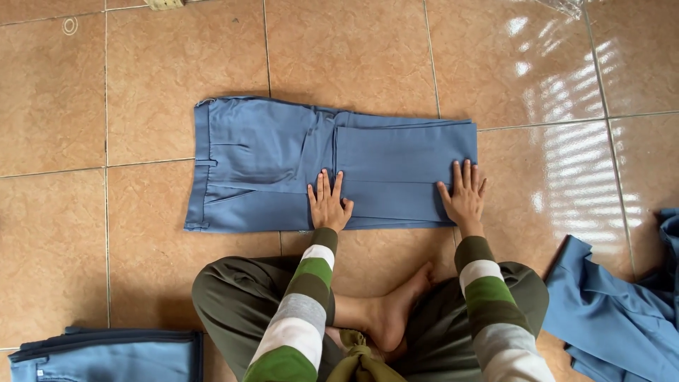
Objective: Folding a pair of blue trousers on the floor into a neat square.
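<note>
Long sleeves banded green, white and grey; olive trousers; bare foot.

- I see blue trousers flat on the tan tile floor, lying sideways, waistband at the left.
- Legs folded back over themselves; the doubled part makes a neat rectangle on the right half.
- Belt loop and slanted pocket show near the waistband.
- Fabric smooth, slight creases around the middle.
</note>
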